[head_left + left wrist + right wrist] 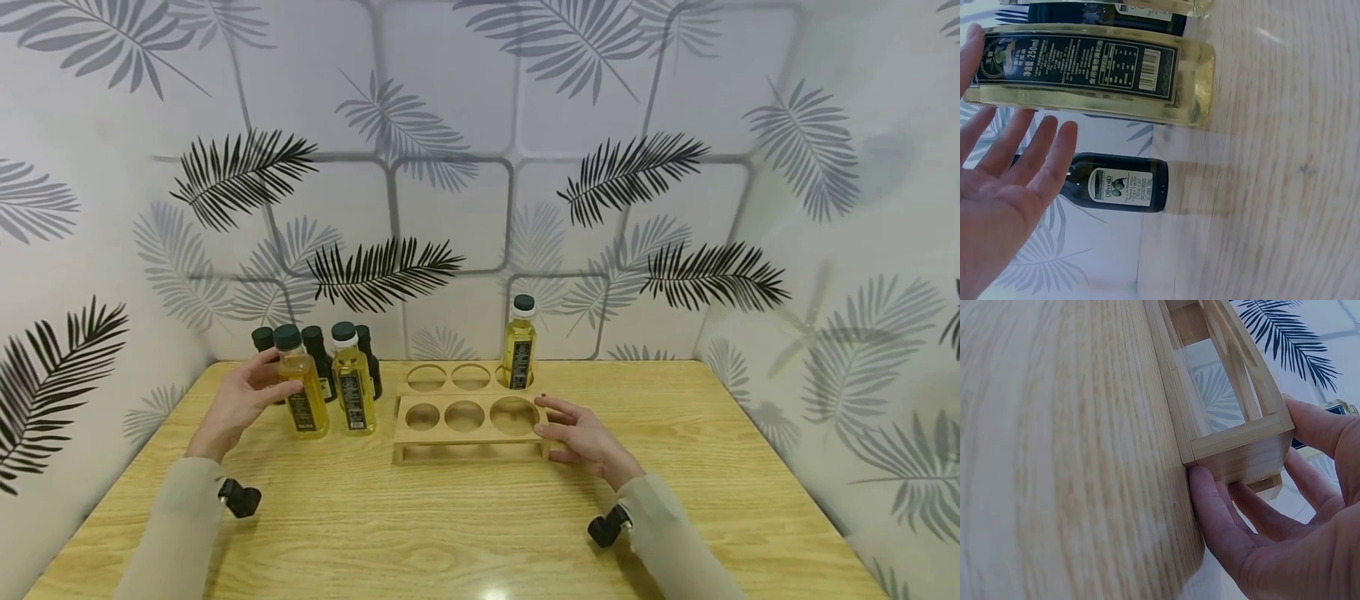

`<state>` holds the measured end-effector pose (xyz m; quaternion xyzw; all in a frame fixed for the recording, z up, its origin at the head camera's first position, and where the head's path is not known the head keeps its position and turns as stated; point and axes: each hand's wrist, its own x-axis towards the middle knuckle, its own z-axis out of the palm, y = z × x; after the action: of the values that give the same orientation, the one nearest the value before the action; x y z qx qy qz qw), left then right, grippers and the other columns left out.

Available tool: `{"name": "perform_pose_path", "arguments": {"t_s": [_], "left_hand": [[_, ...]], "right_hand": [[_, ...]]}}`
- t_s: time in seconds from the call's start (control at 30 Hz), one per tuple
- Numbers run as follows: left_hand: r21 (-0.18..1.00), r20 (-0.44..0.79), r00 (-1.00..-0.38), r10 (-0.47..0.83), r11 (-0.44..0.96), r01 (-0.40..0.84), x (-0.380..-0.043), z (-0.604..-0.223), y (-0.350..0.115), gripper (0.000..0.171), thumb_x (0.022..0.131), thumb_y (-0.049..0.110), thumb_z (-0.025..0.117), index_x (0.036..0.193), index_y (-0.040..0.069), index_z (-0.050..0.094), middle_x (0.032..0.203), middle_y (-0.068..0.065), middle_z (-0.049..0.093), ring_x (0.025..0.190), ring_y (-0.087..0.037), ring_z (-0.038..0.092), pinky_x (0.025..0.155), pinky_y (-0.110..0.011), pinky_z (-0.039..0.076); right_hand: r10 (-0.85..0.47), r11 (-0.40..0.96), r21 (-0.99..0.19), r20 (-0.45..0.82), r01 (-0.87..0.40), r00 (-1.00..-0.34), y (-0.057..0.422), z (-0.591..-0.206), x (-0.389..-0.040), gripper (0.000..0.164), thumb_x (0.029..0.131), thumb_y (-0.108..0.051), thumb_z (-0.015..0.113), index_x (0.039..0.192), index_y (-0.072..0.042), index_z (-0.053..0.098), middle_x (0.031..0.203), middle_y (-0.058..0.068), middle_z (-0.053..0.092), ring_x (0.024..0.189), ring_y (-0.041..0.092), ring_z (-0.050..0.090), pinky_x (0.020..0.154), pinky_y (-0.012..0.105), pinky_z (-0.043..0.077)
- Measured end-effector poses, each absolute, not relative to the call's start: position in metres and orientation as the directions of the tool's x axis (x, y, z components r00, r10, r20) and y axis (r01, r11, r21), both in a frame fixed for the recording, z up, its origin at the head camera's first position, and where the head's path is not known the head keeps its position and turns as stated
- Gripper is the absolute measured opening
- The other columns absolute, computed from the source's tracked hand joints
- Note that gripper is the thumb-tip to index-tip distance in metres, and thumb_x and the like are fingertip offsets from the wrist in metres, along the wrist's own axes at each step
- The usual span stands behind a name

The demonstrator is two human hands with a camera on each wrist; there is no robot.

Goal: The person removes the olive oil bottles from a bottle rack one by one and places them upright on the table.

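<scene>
My left hand [243, 396] reaches round a yellow oil bottle [303, 396] with a dark green cap. In the left wrist view its fingers [1054, 140] are loosely extended beside that bottle [1085, 75], label toward the camera. A second yellow oil bottle [354, 392] stands just to the right. My right hand [588, 437] touches the right end of a two-tier wooden rack [472, 435]; in the right wrist view its fingers [1216, 512] rest against the end panel [1247, 456]. A yellow oil bottle [519, 346] stands in the rack's back right hole; the other holes are unfilled.
Several dark olive oil bottles stand behind the yellow ones at the left, one of them [318, 362] between the two. All are on a wooden table [420, 533] backed by a leaf-patterned covering [465, 225]. Black wrist cameras [240, 498] sit on both sleeves.
</scene>
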<state>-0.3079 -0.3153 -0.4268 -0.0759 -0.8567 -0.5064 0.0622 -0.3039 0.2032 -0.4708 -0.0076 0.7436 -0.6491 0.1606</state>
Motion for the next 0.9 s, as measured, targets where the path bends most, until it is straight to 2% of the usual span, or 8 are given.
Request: {"name": "perform_pose_path", "arguments": {"t_s": [0.07,0.13,0.27,0.37,0.5,0.7,0.9], "left_hand": [[0.853,0.194,-0.98,0.037,0.488,0.187,-0.306,-0.426,-0.314,0.083,0.093,0.042,0.066,0.157,0.012,0.023,0.141,-0.019,0.049,0.118,-0.016,0.052,0.087,-0.026,0.049],[0.86,0.217,-0.976,-0.005,0.475,0.189,-0.304,-0.426,-0.314,0.08,0.093,0.042,0.066,0.156,0.012,0.027,0.138,-0.012,0.051,0.12,-0.017,0.05,0.087,-0.025,0.047],[0.889,0.293,-0.951,-0.097,0.395,0.233,-0.302,-0.427,-0.311,0.066,0.092,0.033,0.069,0.149,0.012,0.042,0.12,0.01,0.058,0.107,-0.003,0.054,0.08,-0.016,0.051],[0.912,0.336,-0.925,-0.175,0.307,0.273,-0.301,-0.427,-0.31,0.055,0.09,0.023,0.073,0.139,0.009,0.054,0.103,0.019,0.063,0.093,0.001,0.058,0.071,-0.014,0.052],[0.946,0.319,-0.902,-0.29,0.161,0.282,-0.299,-0.424,-0.306,0.037,0.086,0.02,0.077,0.119,0.008,0.066,0.084,0.015,0.066,0.072,-0.003,0.06,0.058,-0.015,0.048],[0.949,0.266,-0.897,-0.353,-0.069,0.308,-0.292,-0.419,-0.296,0.012,0.083,0.011,0.079,0.09,0.004,0.072,0.063,0.005,0.065,0.053,-0.01,0.054,0.047,-0.02,0.043],[0.942,0.258,-0.892,-0.371,-0.108,0.318,-0.287,-0.415,-0.283,0.011,0.083,0.011,0.079,0.079,0.008,0.069,0.058,0.004,0.061,0.048,-0.01,0.051,0.044,-0.02,0.041]], "right_hand": [[-0.221,0.159,-0.968,-0.228,0.195,-0.948,0.204,-0.471,-0.304,0.061,0.092,-0.02,0.07,0.148,-0.022,0.046,0.159,0.021,0.024,0.138,0.039,0.041,0.088,0.044,0.056],[-0.222,0.16,-0.968,-0.227,0.195,-0.948,0.204,-0.472,-0.304,0.061,0.092,-0.021,0.07,0.148,-0.022,0.046,0.159,0.021,0.025,0.138,0.039,0.041,0.088,0.044,0.056],[-0.217,0.152,-0.969,-0.225,0.195,-0.95,0.204,-0.473,-0.305,0.06,0.092,-0.021,0.071,0.147,-0.023,0.048,0.159,0.02,0.025,0.138,0.038,0.042,0.088,0.044,0.057],[-0.22,0.152,-0.97,-0.222,0.191,-0.95,0.204,-0.472,-0.304,0.06,0.092,-0.021,0.071,0.147,-0.024,0.048,0.16,0.02,0.025,0.138,0.038,0.041,0.088,0.044,0.056],[-0.224,0.148,-0.971,-0.218,0.188,-0.95,0.204,-0.472,-0.305,0.06,0.092,-0.021,0.071,0.147,-0.024,0.048,0.16,0.019,0.025,0.139,0.038,0.041,0.088,0.044,0.056],[-0.223,0.146,-0.972,-0.216,0.186,-0.951,0.204,-0.472,-0.305,0.06,0.092,-0.02,0.07,0.147,-0.023,0.048,0.16,0.02,0.025,0.139,0.038,0.041,0.087,0.043,0.057],[-0.239,0.158,-0.971,-0.213,0.178,-0.947,0.203,-0.47,-0.303,0.06,0.094,-0.02,0.068,0.149,-0.02,0.044,0.16,0.022,0.022,0.141,0.04,0.036,0.09,0.046,0.055]]}}
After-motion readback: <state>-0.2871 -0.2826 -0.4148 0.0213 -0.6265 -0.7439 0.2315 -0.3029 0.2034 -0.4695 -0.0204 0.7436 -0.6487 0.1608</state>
